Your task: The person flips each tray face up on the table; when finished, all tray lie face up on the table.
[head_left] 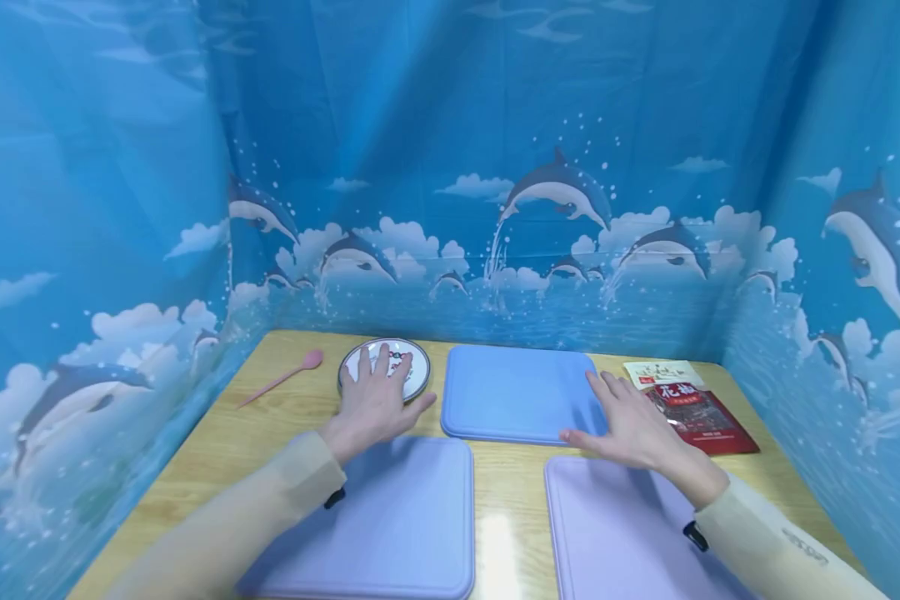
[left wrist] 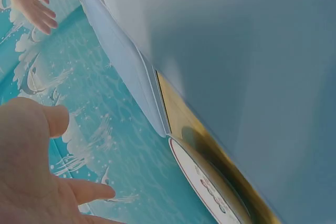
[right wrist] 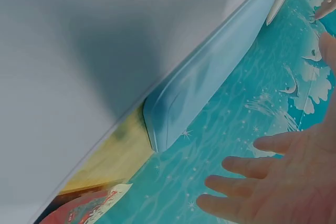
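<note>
My left hand (head_left: 375, 402) hovers with spread fingers in front of a white plate (head_left: 420, 371) that has a dark rim and a small printed design. Holding nothing, my right hand (head_left: 633, 421) is spread above the table by the right edge of a blue mat (head_left: 517, 392). Close to its fingers lie a red packet (head_left: 708, 421) with Chinese print and a pale packet (head_left: 663, 372) partly under it. In the left wrist view the plate (left wrist: 202, 184) is apart from the hand. The right wrist view shows the right fingers straight and apart.
A pink spoon (head_left: 288, 375) lies left of the plate. Two lilac mats, one on the left (head_left: 412, 517) and one on the right (head_left: 607, 525), lie nearer to me under my forearms. A dolphin-print curtain (head_left: 450, 208) encloses the wooden table (head_left: 498, 492) at the back and sides.
</note>
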A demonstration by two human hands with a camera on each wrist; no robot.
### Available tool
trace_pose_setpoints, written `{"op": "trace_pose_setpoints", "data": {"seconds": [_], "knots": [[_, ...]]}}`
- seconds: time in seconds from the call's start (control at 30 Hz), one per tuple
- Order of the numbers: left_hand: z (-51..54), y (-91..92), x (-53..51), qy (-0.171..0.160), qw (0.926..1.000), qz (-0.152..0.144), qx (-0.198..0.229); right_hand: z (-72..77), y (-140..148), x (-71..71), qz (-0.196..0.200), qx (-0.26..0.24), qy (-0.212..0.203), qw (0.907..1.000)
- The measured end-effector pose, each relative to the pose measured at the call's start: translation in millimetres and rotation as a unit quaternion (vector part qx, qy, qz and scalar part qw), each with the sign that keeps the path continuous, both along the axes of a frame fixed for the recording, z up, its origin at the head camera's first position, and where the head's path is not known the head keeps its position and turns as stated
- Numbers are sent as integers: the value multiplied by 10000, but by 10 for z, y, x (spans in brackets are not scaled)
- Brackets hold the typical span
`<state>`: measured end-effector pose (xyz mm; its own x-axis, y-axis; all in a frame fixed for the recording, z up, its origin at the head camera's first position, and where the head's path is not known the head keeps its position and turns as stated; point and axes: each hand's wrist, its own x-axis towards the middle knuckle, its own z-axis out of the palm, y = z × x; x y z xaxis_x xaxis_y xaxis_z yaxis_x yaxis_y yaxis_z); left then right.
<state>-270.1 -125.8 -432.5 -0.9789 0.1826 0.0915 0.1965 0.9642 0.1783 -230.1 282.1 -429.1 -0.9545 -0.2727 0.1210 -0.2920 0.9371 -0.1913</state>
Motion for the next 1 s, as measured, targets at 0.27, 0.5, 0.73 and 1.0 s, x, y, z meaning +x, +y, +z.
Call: {"op": "trace_pose_setpoints", "data": {"seconds": [0.27,0.5,0.73,1.0], "knots": [[0,94,-75,-125,9985,-105,515,74,-35,-22,-107,-53,-238,9996],[-11,202,-144,43,9952,-337,919,112,-11,-92,-50,-164,-450,9988],[-43,373,-261,-302,9902,-210,1344,111,41,-198,-156,-272,-762,9966],[-86,552,-368,-571,9863,-218,1530,74,130,-371,-545,-670,-1279,9880]]}}
